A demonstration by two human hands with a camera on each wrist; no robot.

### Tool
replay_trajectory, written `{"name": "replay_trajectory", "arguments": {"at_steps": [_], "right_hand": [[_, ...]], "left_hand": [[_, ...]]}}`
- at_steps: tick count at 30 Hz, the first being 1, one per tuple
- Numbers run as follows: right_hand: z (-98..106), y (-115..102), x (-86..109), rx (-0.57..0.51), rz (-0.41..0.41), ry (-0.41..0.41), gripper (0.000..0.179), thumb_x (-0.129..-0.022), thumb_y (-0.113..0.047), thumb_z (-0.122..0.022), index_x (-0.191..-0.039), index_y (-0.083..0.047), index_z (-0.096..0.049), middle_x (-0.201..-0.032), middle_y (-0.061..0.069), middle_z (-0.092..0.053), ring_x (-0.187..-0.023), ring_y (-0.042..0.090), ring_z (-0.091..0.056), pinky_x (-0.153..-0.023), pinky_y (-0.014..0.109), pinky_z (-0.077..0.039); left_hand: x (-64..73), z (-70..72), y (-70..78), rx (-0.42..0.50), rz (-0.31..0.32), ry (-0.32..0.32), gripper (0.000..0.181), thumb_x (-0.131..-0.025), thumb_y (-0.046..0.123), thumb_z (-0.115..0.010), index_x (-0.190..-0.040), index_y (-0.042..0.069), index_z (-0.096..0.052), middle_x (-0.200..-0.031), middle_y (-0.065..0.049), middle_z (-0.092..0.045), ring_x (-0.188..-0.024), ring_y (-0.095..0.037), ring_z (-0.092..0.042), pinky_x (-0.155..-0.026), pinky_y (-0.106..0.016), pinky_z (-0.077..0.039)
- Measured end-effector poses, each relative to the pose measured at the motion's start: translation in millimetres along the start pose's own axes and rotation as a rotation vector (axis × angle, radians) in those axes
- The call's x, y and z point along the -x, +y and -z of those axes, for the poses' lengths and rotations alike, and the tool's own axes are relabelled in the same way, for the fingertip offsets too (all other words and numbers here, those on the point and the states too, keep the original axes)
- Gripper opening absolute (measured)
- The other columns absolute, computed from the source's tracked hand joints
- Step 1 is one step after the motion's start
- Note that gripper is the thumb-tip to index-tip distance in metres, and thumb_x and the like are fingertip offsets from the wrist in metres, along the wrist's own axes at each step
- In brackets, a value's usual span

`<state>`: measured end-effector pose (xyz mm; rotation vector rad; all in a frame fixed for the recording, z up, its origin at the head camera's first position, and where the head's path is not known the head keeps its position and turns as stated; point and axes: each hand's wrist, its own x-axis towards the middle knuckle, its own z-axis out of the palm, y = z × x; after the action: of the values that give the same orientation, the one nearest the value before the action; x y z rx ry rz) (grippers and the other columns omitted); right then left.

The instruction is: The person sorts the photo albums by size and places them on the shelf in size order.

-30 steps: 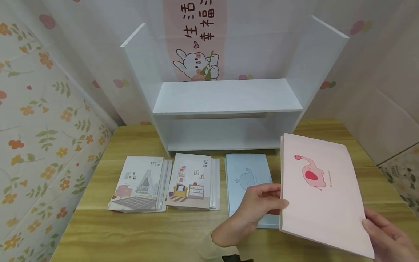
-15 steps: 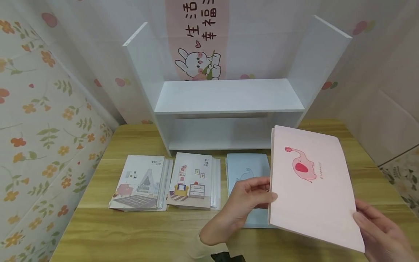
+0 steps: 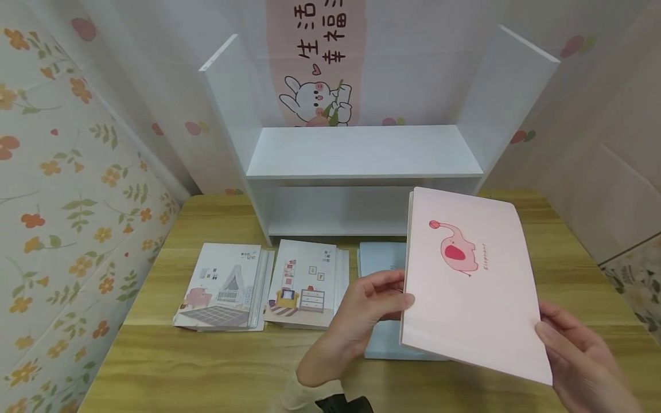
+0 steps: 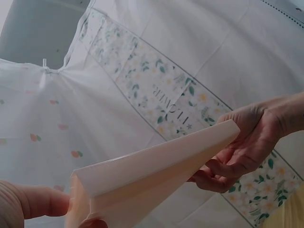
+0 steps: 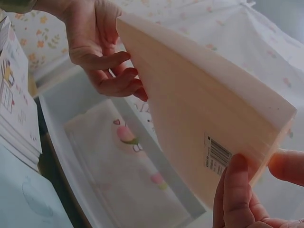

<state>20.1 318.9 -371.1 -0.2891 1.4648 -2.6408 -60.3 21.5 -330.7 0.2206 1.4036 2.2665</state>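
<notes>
A pink notebook [image 3: 470,315] with an elephant drawn on its cover is held up above the table, tilted, between both hands. My left hand [image 3: 361,324] pinches its left edge, thumb on the cover and fingers behind. At the opposite edge my right hand [image 3: 580,353] grips it the same way. The right wrist view shows the back of the notebook [image 5: 175,109] with a barcode label [image 5: 217,154]. Below it on the table lies a light blue notebook [image 3: 392,344], partly hidden by the pink one and my left hand.
A white shelf [image 3: 364,152] with tall side panels stands at the back of the wooden table [image 3: 206,367]. Two stacks of white illustrated books, one at far left [image 3: 222,287] and another beside it [image 3: 302,284], lie in front of it. Patterned cloth [image 3: 77,189] hangs at the left.
Both hands have carried the pink notebook left and slightly up, so it covers more of the blue notebook and the shelf's lower right. The view has shifted slightly.
</notes>
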Motion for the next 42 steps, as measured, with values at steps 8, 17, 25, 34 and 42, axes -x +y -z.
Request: {"name": "replay_trajectory", "arguments": {"at_steps": [8,17,25,34,42], "right_hand": [[-17,2,-10.7,0.006,-0.007,0.014,0.047,-0.097,0.009,-0.02,-0.133,-0.003,-0.049,-0.119,0.008,-0.059,-0.098,0.02,-0.06,-0.076,0.033,-0.053],[-34,5,-22.8,0.007,-0.013,0.047,0.044,-0.097,0.009,-0.024,-0.13,-0.003,-0.051,-0.112,0.009,-0.061,-0.093,0.02,-0.06,-0.072,0.032,-0.053],[-52,9,-39.3,0.064,0.067,0.017,0.042,-0.095,0.013,-0.027,-0.126,0.001,-0.052,-0.11,0.009,-0.062,-0.092,0.018,-0.06,-0.071,0.029,-0.052],[-71,12,-63.2,0.034,0.091,-0.117,0.04,-0.095,0.013,-0.026,-0.126,0.005,-0.05,-0.11,0.012,-0.06,-0.093,0.019,-0.059,-0.072,0.03,-0.053],[-89,15,-86.1,0.057,0.058,-0.114,0.037,-0.095,0.012,-0.031,-0.124,0.003,-0.053,-0.108,0.01,-0.062,-0.093,0.018,-0.061,-0.073,0.029,-0.053]], "left_hand": [[6.2,10.4,8.7,-0.008,-0.019,0.013,0.041,-0.081,-0.001,-0.061,-0.12,-0.011,-0.056,-0.092,-0.002,-0.062,-0.082,-0.01,-0.058,-0.069,-0.022,-0.051],[13.3,20.6,20.0,-0.016,-0.056,0.021,0.041,-0.084,-0.002,-0.061,-0.123,-0.012,-0.053,-0.098,-0.004,-0.063,-0.086,-0.011,-0.058,-0.07,-0.024,-0.051],[20.8,30.2,30.3,-0.019,-0.101,0.067,0.044,-0.083,0.0,-0.061,-0.123,-0.014,-0.051,-0.101,-0.006,-0.064,-0.089,-0.013,-0.058,-0.071,-0.025,-0.05],[28.9,46.9,38.9,-0.027,-0.19,0.088,0.045,-0.086,0.003,-0.061,-0.125,-0.014,-0.049,-0.106,-0.008,-0.062,-0.094,-0.018,-0.058,-0.076,-0.029,-0.053],[33.0,60.9,49.6,-0.048,-0.247,0.14,0.042,-0.087,0.001,-0.055,-0.126,-0.013,-0.048,-0.111,-0.012,-0.059,-0.097,-0.023,-0.056,-0.078,-0.03,-0.052]]}}
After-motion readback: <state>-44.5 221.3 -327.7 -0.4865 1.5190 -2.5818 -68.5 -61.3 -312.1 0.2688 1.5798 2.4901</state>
